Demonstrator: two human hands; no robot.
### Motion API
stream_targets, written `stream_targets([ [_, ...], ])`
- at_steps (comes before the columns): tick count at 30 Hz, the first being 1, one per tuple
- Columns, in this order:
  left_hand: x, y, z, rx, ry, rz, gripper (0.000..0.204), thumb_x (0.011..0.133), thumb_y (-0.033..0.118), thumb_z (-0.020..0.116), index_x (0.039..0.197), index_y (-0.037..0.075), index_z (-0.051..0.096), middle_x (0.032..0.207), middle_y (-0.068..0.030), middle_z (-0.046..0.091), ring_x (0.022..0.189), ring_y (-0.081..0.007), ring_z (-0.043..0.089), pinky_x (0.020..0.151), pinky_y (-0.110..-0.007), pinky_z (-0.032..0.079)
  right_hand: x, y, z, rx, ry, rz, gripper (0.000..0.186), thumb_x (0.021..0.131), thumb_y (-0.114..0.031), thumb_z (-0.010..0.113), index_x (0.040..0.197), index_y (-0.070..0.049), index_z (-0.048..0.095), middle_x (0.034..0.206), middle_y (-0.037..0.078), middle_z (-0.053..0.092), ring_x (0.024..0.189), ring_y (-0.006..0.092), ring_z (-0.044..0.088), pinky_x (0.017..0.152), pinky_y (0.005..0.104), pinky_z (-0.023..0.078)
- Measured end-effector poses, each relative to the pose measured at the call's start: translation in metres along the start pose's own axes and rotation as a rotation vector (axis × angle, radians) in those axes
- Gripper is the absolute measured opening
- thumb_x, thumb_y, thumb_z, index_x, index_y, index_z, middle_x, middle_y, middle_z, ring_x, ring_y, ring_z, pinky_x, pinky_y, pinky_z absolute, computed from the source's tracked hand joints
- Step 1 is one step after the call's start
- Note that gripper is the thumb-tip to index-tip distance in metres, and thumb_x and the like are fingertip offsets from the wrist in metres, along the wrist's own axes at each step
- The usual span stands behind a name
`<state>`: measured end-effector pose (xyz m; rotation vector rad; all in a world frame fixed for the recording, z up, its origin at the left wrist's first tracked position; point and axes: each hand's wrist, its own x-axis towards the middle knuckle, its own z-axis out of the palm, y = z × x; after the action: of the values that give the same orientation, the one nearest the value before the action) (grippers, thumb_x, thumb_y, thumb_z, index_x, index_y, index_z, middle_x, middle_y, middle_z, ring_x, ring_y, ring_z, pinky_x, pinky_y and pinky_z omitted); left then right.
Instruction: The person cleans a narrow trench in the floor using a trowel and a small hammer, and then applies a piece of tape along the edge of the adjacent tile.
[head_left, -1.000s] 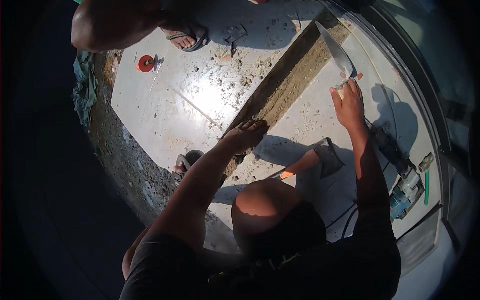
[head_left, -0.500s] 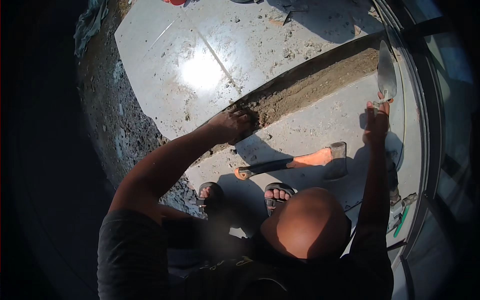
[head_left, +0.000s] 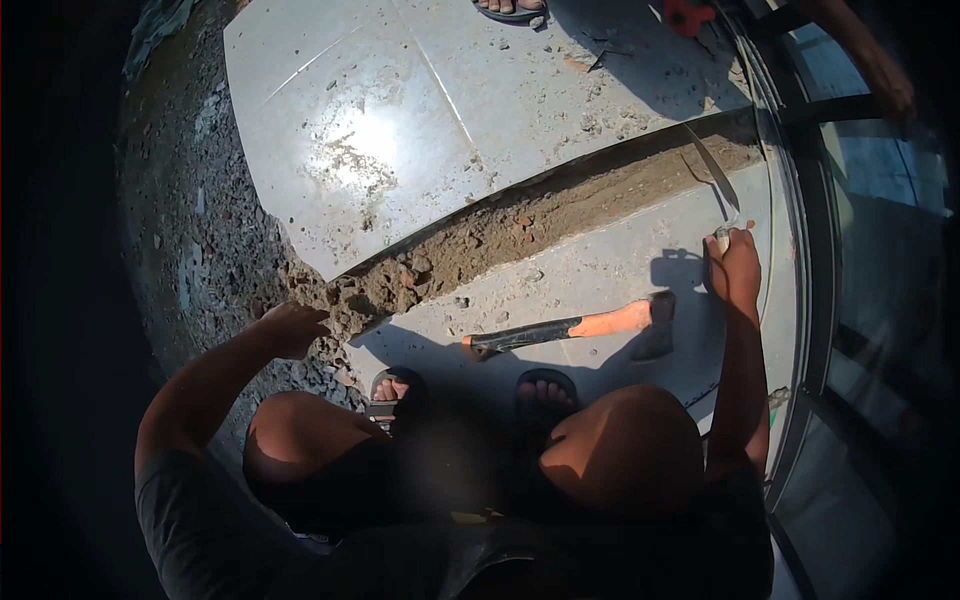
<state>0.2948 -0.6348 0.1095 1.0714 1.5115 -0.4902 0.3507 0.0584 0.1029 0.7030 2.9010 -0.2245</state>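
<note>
Trowel point(head_left: 722, 178) sits at the right side of the view, its handle wrapped in the closed fingers of the right hand point(head_left: 738, 268). Its long axis runs away from the person and slants leftward; the pointed tip aims at the far edge of the trench point(head_left: 620, 195), and the handle end faces back toward the person's body. The blade shows narrow, nearly edge-on, with its tip above the trench's right end; whether it touches the soil cannot be told.

The left hand point(head_left: 293, 330) is well apart from it, at the trench's near left end, fingers bent toward loose soil and stones point(head_left: 407, 278). Whether those fingers grip anything cannot be made out.

The trench slants from near left to far right between two pale tiled floors. On the nearer one an axe point(head_left: 560, 328) lies roughly crosswise, its head to the right, its black and orange handle stretching left. The person's sandalled feet point(head_left: 545, 392) are just behind it. Gravel point(head_left: 215, 230) spreads at the left, and another person's sandalled foot point(head_left: 510, 8) stands on the farther floor.
</note>
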Motion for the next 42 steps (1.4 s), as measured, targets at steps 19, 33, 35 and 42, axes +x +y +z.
stream_targets([
  [19,0.109,0.098,0.056,-1.428,1.345,-0.604,0.043,0.088,0.014,0.061,0.130,0.006,0.056,0.122,-0.0231,0.062,0.105,-0.0425,0.063,0.091,-0.050,0.051,-0.052,-0.321,-0.004,-1.116,-0.950,-0.451,0.028,0.078,-0.017,0.075,0.105,-0.011,0.078,0.106,0.012,0.076,0.098,0.0268,0.074,0.082,0.0412,0.059],
  [33,0.083,0.065,0.114,-1.267,2.159,-0.912,0.048,0.086,-0.002,0.059,0.133,0.008,0.054,0.130,-0.0138,0.044,0.114,-0.0266,0.053,0.100,-0.042,0.042,-0.186,-0.443,0.034,-0.651,-1.090,-1.034,0.021,0.061,-0.014,0.068,0.078,-0.004,0.076,0.076,0.021,0.068,0.074,0.0384,0.069,0.066,0.0429,0.055],
  [35,0.075,0.044,0.121,-1.386,2.252,-0.861,0.043,0.090,-0.002,0.061,0.131,0.008,0.055,0.131,-0.0115,0.045,0.108,-0.0211,0.057,0.095,-0.038,0.047,-0.195,-0.453,0.032,-0.557,-1.098,-1.192,0.023,0.061,-0.010,0.067,0.079,-0.003,0.078,0.083,0.025,0.070,0.078,0.0394,0.071,0.065,0.0441,0.055],
  [42,0.038,-0.001,0.146,-1.426,2.481,-0.717,0.032,0.094,-0.006,0.062,0.125,0.002,0.059,0.126,-0.0107,0.060,0.109,-0.0216,0.065,0.095,-0.032,0.055,-0.189,-0.439,-0.014,-0.182,-1.148,-0.918,0.048,0.084,-0.011,0.058,0.128,0.008,0.050,0.096,0.028,0.069,0.096,0.0448,0.067,0.081,0.0466,0.054],
])
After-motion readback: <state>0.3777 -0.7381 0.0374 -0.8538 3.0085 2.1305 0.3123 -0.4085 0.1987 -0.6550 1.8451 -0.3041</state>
